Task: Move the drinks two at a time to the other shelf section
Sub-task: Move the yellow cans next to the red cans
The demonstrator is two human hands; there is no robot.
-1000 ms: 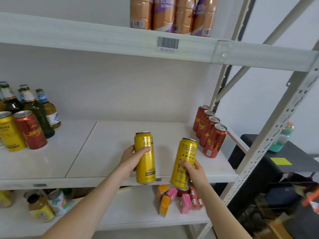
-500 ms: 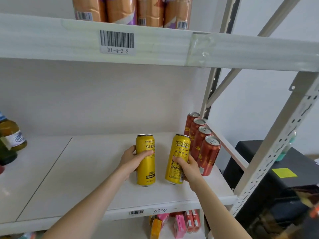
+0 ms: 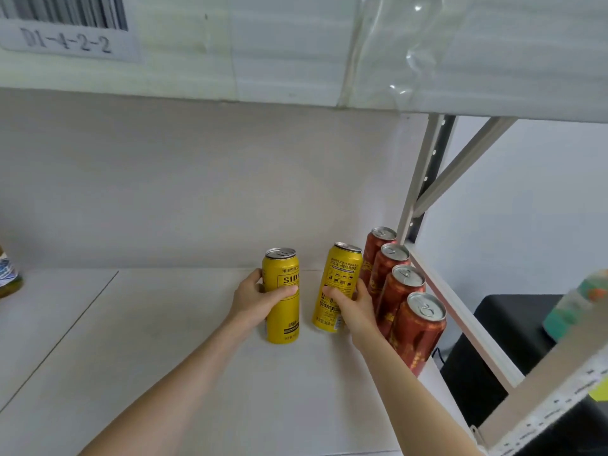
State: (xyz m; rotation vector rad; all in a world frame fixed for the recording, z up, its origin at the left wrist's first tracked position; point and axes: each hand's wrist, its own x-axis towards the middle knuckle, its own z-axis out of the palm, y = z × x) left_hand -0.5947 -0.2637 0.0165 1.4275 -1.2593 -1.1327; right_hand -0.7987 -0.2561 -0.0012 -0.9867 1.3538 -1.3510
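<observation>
Two tall yellow cans are over the right section of the white shelf board (image 3: pixel 164 350). My left hand (image 3: pixel 255 299) is wrapped around the left yellow can (image 3: pixel 282 320), which stands upright on the board. My right hand (image 3: pixel 353 306) grips the right yellow can (image 3: pixel 340 274), which leans slightly to the right, close to a row of several red cans (image 3: pixel 399 304) along the shelf's right edge. Its base is at the board; I cannot tell whether it rests flat.
The upper shelf's front beam with barcode label D1-4-2-2 (image 3: pixel 69 31) hangs low overhead. A bottle (image 3: pixel 8 278) shows at the far left edge. White uprights and a diagonal brace (image 3: pixel 460 166) close the right side; a black table (image 3: pixel 513 324) stands beyond.
Both hands carried the yellow cans from in front of the shelf edge inward onto the right section, beside the red cans. The camera moved closer and to the right.
</observation>
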